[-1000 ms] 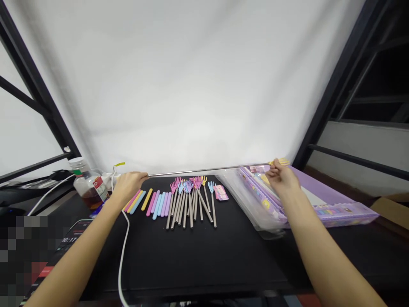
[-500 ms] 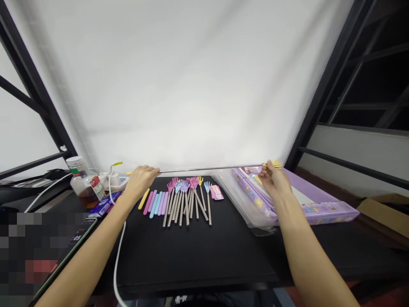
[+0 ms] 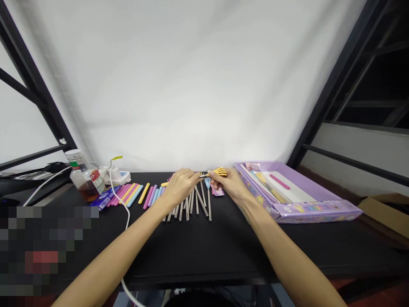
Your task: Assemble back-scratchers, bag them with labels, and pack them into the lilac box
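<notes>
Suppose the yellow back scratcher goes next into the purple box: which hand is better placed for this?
Probably the right hand: it is nearer the purple box and holds the yellow back scratcher by its claw end. The left hand, around the handle, is farther from the box.

A jar is standing towards the back left corner of the black tabletop, with a blue packet lying beside it and a white power strip sitting near the back edge. A white cable is trailing over the front edge. Left of the middle, coloured sticks are lying in a row; beside them, metal rods are pointing towards the front edge, one showing a light blue hand-shaped head. A pink card is lying near that head. Towards the right edge, an open purple box is resting.
</notes>
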Demonstrator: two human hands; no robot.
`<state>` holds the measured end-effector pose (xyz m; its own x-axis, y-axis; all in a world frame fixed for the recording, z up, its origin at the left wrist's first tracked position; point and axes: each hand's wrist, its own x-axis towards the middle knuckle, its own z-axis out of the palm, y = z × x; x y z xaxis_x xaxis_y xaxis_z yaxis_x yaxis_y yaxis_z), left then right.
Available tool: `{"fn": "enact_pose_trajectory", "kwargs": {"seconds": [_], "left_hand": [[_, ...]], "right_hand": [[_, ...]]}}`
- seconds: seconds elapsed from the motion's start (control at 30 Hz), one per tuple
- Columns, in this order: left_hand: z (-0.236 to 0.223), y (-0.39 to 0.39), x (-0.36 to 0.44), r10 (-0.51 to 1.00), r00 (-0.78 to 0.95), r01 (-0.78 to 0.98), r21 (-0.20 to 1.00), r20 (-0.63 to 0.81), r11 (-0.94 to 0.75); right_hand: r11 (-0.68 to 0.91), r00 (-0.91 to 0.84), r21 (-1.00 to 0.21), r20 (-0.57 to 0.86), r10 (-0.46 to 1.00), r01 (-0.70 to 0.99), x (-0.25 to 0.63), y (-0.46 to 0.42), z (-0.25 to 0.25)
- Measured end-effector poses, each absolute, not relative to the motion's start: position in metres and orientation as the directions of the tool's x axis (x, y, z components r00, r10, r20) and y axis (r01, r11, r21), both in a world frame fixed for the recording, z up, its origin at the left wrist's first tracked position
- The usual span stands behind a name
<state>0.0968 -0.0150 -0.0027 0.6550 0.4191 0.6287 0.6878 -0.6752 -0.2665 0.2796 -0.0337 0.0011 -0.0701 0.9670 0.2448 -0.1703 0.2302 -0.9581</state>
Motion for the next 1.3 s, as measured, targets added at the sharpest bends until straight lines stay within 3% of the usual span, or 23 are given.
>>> {"fn": "enact_pose_trajectory", "kwargs": {"seconds": [0.07,0.17,0.3,0.37,0.47,0.8,0.9,1.0,1.1,1.2,1.3], "left_hand": [[0.0,-0.012,0.087,0.462,0.645,0.708,-0.249,0.609,-0.66],[0.007,-0.003,0.052,0.618,0.546,0.819,-0.205,0.565,-0.536],[0.014,0.011,-0.011,0.785,0.199,0.98,-0.136,0.587,-0.147],[0.014,0.015,-0.028,0.792,0.109,0.992,-0.113,0.601,-0.051],[0.012,0.017,-0.032,0.787,0.139,0.989,-0.123,0.601,-0.08],[0.014,0.007,-0.026,0.778,0.229,0.971,-0.188,0.585,-0.145],[0.008,0.001,0.012,0.742,0.377,0.926,-0.233,0.554,-0.296],[0.003,-0.007,0.061,0.607,0.586,0.807,-0.323,0.537,-0.494],[0.005,-0.011,0.087,0.531,0.635,0.764,-0.356,0.561,-0.538],[0.013,-0.009,0.088,0.5,0.568,0.803,-0.309,0.654,-0.509],[0.011,-0.007,0.082,0.533,0.469,0.85,-0.196,0.705,-0.489]], "right_hand": [[0.216,-0.005,-0.952,0.222,0.975,-0.215,0.289,-0.03,0.005],[0.288,0.283,-0.899,0.198,0.939,-0.328,0.328,-0.023,0.016],[0.461,0.675,-0.792,0.085,0.733,-0.401,0.393,-0.017,0.03],[0.513,0.753,-0.752,0.034,0.657,-0.414,0.409,-0.015,0.03],[0.546,0.78,-0.717,0.004,0.626,-0.434,0.409,-0.012,0.024],[0.479,0.655,-0.779,0.119,0.746,-0.405,0.385,-0.007,0.019],[0.347,0.463,-0.863,0.155,0.873,-0.366,0.344,-0.012,0.008],[0.189,0.133,-0.957,0.163,0.978,-0.219,0.294,-0.02,-0.006],[0.192,-0.03,-0.979,0.194,0.981,-0.067,0.267,-0.023,-0.008],[0.25,-0.083,-0.968,0.248,0.965,0.018,0.269,-0.016,0.01],[0.331,-0.062,-0.943,0.332,0.941,-0.025,0.28,-0.007,0.03]]}}
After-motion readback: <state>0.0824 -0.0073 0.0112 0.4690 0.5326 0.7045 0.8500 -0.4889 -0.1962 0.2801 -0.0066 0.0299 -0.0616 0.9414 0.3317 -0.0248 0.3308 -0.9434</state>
